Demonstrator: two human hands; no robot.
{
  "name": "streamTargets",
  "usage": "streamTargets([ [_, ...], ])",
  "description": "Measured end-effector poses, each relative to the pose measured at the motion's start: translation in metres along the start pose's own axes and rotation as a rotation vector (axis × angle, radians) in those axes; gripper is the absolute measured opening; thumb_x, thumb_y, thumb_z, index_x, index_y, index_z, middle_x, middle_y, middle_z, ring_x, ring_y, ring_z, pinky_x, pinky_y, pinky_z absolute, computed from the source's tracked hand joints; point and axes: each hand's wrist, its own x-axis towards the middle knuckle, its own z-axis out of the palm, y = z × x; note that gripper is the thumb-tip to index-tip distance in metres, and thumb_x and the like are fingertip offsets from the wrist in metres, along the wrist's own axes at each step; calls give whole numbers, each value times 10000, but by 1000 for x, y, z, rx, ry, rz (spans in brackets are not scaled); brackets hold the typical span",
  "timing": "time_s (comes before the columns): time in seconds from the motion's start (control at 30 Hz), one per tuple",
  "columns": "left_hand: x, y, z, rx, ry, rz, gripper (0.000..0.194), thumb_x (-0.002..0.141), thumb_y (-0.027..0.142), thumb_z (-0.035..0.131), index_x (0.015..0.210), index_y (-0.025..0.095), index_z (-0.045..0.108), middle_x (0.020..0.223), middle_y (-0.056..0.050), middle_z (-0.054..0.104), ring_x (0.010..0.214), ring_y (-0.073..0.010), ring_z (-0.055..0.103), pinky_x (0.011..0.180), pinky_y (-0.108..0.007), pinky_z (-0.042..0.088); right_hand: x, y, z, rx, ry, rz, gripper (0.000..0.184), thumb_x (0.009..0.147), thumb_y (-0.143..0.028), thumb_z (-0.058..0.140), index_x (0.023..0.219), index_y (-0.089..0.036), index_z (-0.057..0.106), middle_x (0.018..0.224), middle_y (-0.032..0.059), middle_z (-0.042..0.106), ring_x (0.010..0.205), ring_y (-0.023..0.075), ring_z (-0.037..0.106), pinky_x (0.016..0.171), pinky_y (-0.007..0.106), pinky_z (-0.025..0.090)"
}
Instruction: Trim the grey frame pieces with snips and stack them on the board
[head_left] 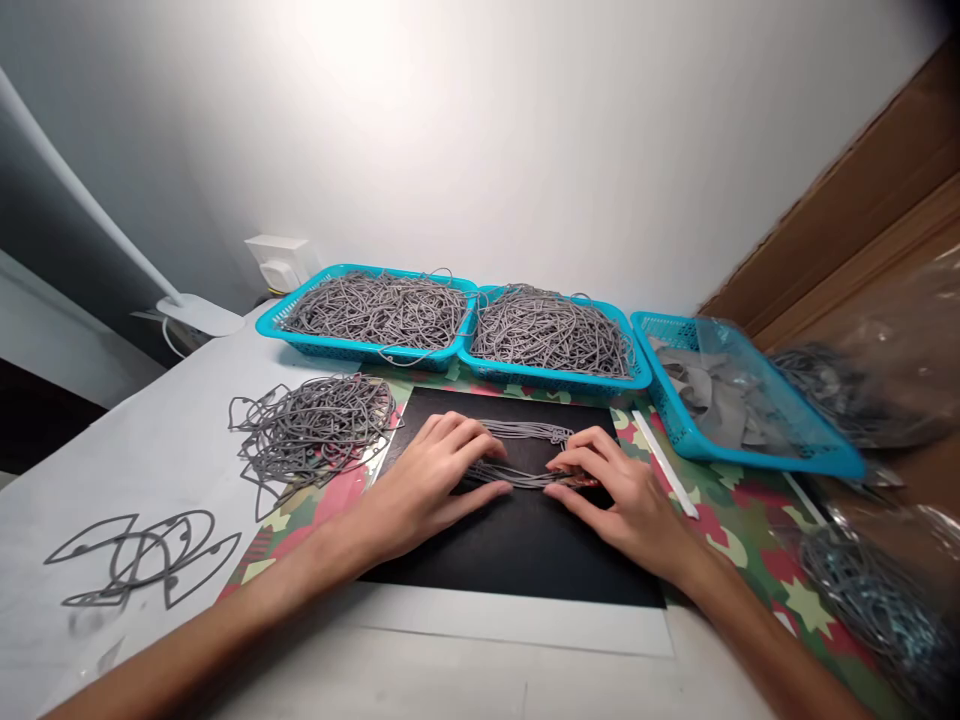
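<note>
A bundle of thin grey cord loops (525, 478) lies stretched sideways low over a black mat (517, 545). My left hand (442, 470) has its fingers curled round the bundle's left end, thumb along the near side. At the other end my right hand (619, 485) pinches the cords between thumb and fingers; a small reddish-brown patch shows beneath those fingertips. The far strands (525, 430) run parallel behind the near ones, with a cluster of small knots or beads at their right. Both ends of the bundle are partly hidden by my fingers.
Two blue baskets (367, 352) (555, 380) heaped with grey cords stand at the back. A third blue basket (780, 462) holds grey strips and clear plastic. Left are a cord pile (315, 430) and several loose loops (150, 560). A white strip (664, 465) and bagged cords (870, 590) lie right.
</note>
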Motion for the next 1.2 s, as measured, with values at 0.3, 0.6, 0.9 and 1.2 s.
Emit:
streamTargets([
  [0.3, -32, -97, -90, 146, 158, -490, 600, 1012, 816, 583, 989, 261, 808, 1024, -93, 782, 998, -331, 672, 907, -444, 517, -9, 17, -3, -178, 167, 5, 143, 1145, -169, 560, 1136, -261, 669, 1139, 42, 666, 800, 160, 733, 710, 287, 572],
  [0.6, -43, -110, -99, -52, -115, -537, 431, 915, 712, 757, 1020, 310, 872, 1104, -78, 802, 1063, -324, 714, 936, -418, 532, -9, 12, 9, -139, 123, 6, 185, 1132, -153, 521, 1130, -262, 670, 1139, 48, 669, 794, 159, 743, 710, 290, 588],
  [0.9, -44, -103, -101, -54, -61, -546, 392, 1002, 632, 669, 990, 283, 848, 1072, -70, 786, 1011, -289, 709, 904, -393, 526, -10, 16, 5, -178, 146, 14, 164, 1136, -183, 543, 1145, -271, 681, 1139, 54, 693, 831, 182, 768, 702, 295, 593],
  [1.2, -36, -89, -109, -133, 239, -594, 490, 926, 738, 789, 1065, 271, 853, 873, -22, 807, 803, -230, 718, 732, -320, 531, -12, 17, 6, -184, 135, 4, 179, 1122, -170, 531, 1165, -282, 664, 1135, 60, 708, 820, 200, 780, 672, 311, 593],
])
